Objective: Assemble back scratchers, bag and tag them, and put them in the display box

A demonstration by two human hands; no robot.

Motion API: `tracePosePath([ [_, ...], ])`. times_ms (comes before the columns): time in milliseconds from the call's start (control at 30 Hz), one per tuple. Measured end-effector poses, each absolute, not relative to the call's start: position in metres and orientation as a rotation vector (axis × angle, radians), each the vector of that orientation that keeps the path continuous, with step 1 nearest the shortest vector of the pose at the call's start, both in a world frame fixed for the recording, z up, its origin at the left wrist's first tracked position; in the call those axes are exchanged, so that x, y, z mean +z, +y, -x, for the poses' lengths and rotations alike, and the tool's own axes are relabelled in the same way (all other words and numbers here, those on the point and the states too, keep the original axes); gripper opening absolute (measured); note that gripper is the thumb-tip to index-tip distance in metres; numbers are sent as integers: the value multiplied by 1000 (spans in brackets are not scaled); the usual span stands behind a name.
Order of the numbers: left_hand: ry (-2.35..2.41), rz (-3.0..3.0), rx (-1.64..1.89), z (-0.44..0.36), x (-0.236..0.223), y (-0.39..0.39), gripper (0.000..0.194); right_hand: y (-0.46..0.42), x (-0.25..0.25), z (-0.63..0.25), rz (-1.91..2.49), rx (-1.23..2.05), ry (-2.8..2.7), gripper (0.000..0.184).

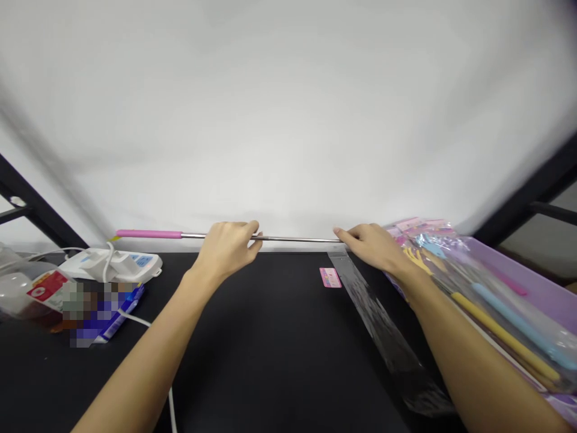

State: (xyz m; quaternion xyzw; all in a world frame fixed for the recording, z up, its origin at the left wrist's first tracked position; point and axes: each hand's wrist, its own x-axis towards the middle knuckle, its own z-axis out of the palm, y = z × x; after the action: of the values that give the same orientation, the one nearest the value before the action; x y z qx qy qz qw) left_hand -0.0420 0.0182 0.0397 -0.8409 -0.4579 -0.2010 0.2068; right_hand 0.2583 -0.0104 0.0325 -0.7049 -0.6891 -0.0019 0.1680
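A telescopic back scratcher (300,239) with a pink handle and thin metal rod stretches sideways above the back edge of the black table (270,337). My left hand (228,246) is closed around the rod, just right of its handle. At the rod's right end, my right hand (369,243) pinches it; the tip is hidden by the fingers. Below that hand lies a long clear plastic sleeve (374,319), running toward me. Beside the sleeve's upper end rests a small pink card (330,277).
On the right, a lilac box (518,264) holds several bagged back scratchers (505,319) with coloured handles. At left are a white power strip (151,264) with plugs, a blue packet (121,319), a clear plastic container (15,291) and a white cable (172,409). A white wall (288,120) stands behind.
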Motion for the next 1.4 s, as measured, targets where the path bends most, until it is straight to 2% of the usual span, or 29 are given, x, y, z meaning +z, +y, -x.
tracePosePath([
  [167, -1400, 2191, -680, 62, 53, 23, 19, -14, 41, -245, 2119, -166, -2007, 67],
  [367, -1280, 2153, -564, 47, 48, 10, 27, -12, 32, -214, 2090, -173, -2024, 75],
  [500, -1550, 1930, -633, 79, 49, 22, 30, -12, 32, -227, 2171, -264, -1852, 77],
  [600, -1524, 1921, -648, 87, 54, 22, 27, -13, 33, -224, 2144, -285, -1822, 74],
  [733, -1323, 2003, -651, 60, 55, 9, 31, -13, 32, -206, 2063, -246, -1834, 71],
  [967, -1557, 1851, -669, 77, 49, 19, 34, -18, 40, -234, 2098, -508, -1927, 64],
  [1067, -1589, 1814, -690, 91, 48, 26, 35, -20, 42, -244, 2110, -341, -1916, 69],
  [1167, -1609, 1802, -686, 89, 49, 26, 35, -19, 41, -243, 2120, -183, -1812, 64],
  [1300, -1636, 1801, -685, 75, 51, 21, 35, -17, 38, -234, 2014, -426, -1722, 45],
  [1400, -1621, 1802, -711, 69, 54, 17, 34, -18, 38, -225, 1871, -569, -1920, 45],
])
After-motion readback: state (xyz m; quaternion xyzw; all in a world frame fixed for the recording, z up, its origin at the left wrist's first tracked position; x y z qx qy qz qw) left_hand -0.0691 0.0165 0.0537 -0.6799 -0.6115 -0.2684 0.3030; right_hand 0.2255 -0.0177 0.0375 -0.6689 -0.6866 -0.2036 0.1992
